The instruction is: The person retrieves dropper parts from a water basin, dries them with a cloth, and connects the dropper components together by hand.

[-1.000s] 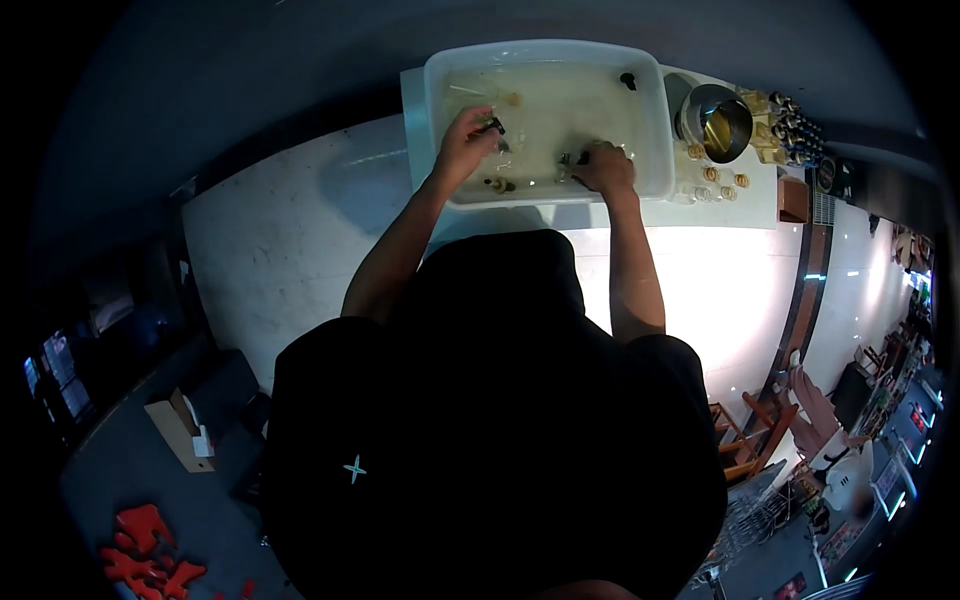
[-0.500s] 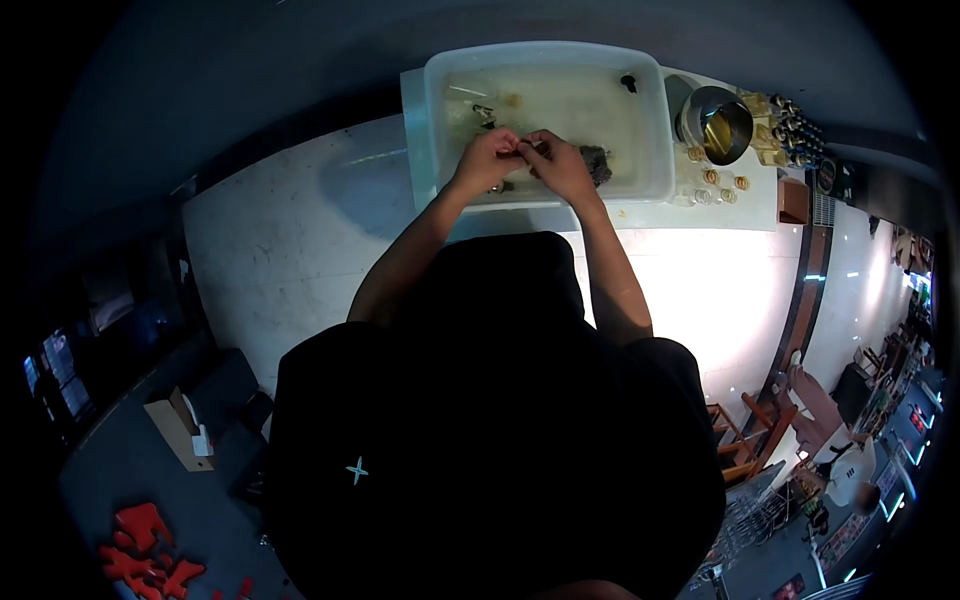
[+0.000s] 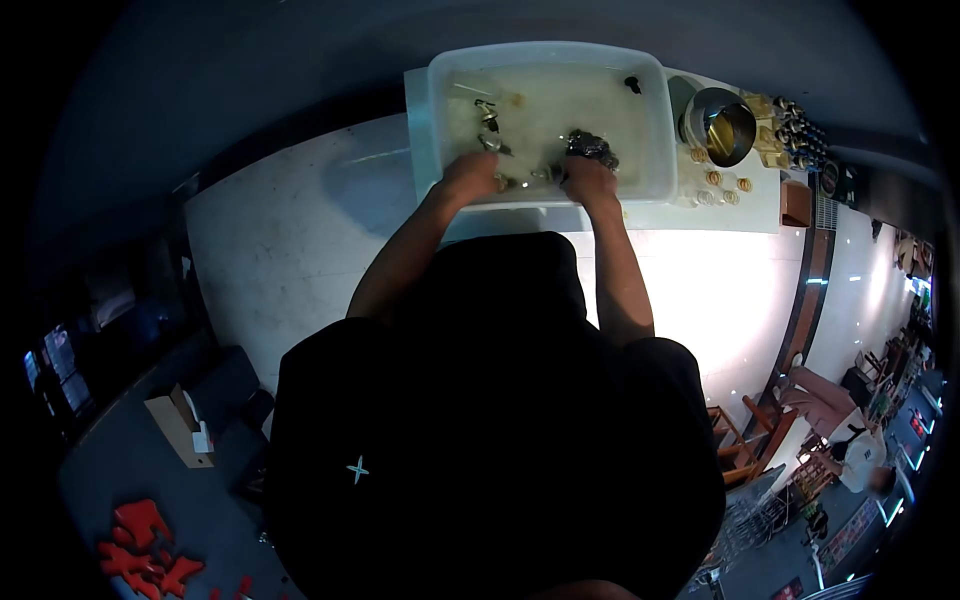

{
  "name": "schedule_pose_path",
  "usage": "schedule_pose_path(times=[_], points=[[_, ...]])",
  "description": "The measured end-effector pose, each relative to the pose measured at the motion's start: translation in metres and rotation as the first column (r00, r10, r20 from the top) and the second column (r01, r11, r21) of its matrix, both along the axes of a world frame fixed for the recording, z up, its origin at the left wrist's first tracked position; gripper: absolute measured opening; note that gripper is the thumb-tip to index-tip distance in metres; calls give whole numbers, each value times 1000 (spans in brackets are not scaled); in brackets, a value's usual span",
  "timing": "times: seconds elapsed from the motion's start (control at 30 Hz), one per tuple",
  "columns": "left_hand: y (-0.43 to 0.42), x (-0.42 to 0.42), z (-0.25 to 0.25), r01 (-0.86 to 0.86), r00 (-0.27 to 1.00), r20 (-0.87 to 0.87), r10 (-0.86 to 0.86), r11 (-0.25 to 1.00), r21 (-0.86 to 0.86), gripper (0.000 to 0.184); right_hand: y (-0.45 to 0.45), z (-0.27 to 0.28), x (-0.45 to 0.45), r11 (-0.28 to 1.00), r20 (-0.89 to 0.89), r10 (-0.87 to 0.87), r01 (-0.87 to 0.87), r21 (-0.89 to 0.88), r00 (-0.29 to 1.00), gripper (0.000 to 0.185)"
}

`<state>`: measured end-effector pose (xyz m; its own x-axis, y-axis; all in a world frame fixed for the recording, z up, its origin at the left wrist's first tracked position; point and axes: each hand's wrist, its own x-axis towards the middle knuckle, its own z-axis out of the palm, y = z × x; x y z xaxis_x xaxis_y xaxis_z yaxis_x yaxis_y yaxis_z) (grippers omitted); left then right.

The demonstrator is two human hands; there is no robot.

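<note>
A translucent plastic tub (image 3: 672, 130) holds cloudy, yellowish water. My left hand (image 3: 472, 180) dips over its near side at the left, beside small metal-looking parts (image 3: 490, 143). Its fingertips are hidden, so I cannot tell whether they hold anything. Towards the near right of the tub, my right hand (image 3: 590, 182) touches or lies against a dark, shiny, crumpled clump (image 3: 595, 147). Its fingers are mostly hidden, and its grip on the clump cannot be made out. Another shiny part (image 3: 486, 110) lies farther back at the left.
A small black object (image 3: 632, 85) is in the tub's far right corner. To the right stand a metal bowl (image 3: 742, 108) with yellowish contents, several small ring-topped pieces (image 3: 714, 177) and a crowd of small dark-topped items (image 3: 797, 132). A person (image 3: 858, 450) is at the lower right.
My hands were together over the tub, fingers meeting at a small thing. Now they are apart: the left has moved left and down, the right has moved right to the dark clump.
</note>
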<state>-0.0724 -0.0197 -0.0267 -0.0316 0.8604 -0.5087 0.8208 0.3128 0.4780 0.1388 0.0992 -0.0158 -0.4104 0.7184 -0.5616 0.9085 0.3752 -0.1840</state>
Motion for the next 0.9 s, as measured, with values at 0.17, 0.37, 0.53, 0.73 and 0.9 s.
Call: schedule_pose_path(times=[0.17,0.37,0.53,0.73,0.9], points=[[5,0,-24,99,966,239,-95,995,-5,30,1,-5,8,999,-67,-28,26,-35,997,30],[6,2,-34,-96,983,165,79,991,96,26,-2,13,6,995,-165,-69,55,-83,984,30],[18,2,-28,-341,896,-167,411,879,332,28,-4,3,7,992,-128,-115,120,32,985,29],[34,-2,-52,-349,898,-108,426,841,413,29,-7,17,5,984,-150,-167,173,32,975,28],[37,-2,-45,-257,951,-116,288,939,227,19,-6,13,5,985,-165,-160,170,43,973,29]])
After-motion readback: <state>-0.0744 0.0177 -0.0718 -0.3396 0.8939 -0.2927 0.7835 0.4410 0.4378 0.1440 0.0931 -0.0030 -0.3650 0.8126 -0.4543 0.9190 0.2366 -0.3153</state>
